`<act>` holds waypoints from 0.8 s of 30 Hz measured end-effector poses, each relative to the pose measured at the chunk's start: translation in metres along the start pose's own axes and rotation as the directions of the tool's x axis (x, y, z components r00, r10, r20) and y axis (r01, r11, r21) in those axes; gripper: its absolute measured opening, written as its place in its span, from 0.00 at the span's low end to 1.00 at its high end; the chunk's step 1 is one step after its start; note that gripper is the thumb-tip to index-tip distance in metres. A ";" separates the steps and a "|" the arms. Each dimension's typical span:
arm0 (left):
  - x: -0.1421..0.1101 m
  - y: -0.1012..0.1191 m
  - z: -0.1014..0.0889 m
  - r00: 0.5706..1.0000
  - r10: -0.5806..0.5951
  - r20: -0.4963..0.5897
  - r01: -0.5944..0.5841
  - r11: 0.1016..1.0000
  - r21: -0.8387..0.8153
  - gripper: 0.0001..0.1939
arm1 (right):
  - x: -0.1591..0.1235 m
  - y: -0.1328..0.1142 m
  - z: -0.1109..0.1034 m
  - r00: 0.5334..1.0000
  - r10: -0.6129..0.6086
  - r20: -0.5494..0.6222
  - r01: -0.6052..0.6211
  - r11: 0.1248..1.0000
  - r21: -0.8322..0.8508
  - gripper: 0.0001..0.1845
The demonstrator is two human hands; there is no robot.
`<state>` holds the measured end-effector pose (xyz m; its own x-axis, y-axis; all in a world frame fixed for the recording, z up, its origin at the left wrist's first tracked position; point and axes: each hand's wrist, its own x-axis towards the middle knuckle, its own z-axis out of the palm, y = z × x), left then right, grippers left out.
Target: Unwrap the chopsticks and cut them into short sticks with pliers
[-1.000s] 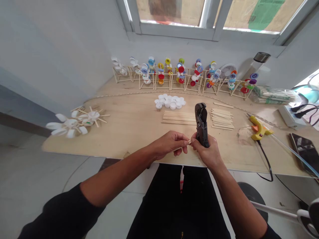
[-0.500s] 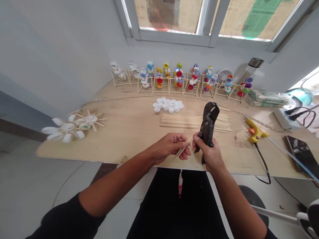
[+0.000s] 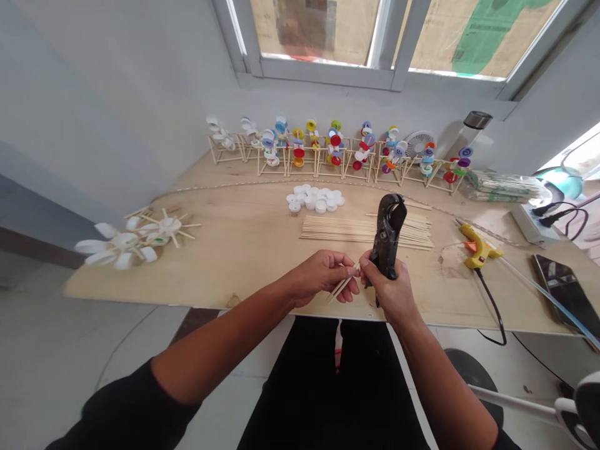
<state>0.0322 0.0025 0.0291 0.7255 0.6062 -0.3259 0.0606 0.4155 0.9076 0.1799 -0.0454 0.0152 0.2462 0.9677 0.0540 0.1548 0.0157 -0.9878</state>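
Observation:
Close to the table's front edge, my left hand (image 3: 330, 275) pinches a few short wooden sticks (image 3: 341, 288), which slant down to the left. My right hand (image 3: 394, 287) grips a black hand cutter (image 3: 387, 231) with its curved jaw pointing up. The thumb and fingertip of my right hand touch the upper ends of the sticks. Just beyond the hands lies a row of long bamboo sticks (image 3: 335, 229), partly covered by the cutter. White bottle caps (image 3: 315, 198) sit in a cluster behind them.
Stick frames with coloured cap wheels (image 3: 335, 153) line the wall. Cap-and-stick wheels (image 3: 126, 240) lie at left. At right are a yellow glue gun (image 3: 479, 245), a phone (image 3: 562, 290), a power strip (image 3: 537, 225), bagged sticks (image 3: 504, 186) and a bottle (image 3: 471, 134).
My right hand has moved slightly left with the cutter, and its fingertips now meet the stick ends. My left hand stays nearly still. The view has shifted a little.

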 end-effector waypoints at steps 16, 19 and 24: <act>0.006 -0.003 -0.007 0.999 0.039 0.021 -0.042 0.986 0.163 0.13 | 0.006 0.003 -0.004 0.998 -0.046 -0.035 0.041 0.991 -0.125 0.05; 0.008 -0.003 -0.012 0.998 0.066 0.018 -0.068 0.932 0.356 0.12 | 0.007 0.003 -0.006 0.997 -0.055 -0.047 0.047 0.988 -0.148 0.05; 0.012 0.000 -0.017 1.000 0.005 0.029 -0.021 0.796 0.605 0.14 | 0.008 0.003 -0.008 0.994 -0.093 -0.058 0.078 0.973 -0.217 0.06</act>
<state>0.0287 0.0213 0.0205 0.7455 0.5881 -0.3137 0.4476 -0.0928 0.8894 0.1900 -0.0397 0.0137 0.2862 0.9457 0.1542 0.3776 0.0366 -0.9252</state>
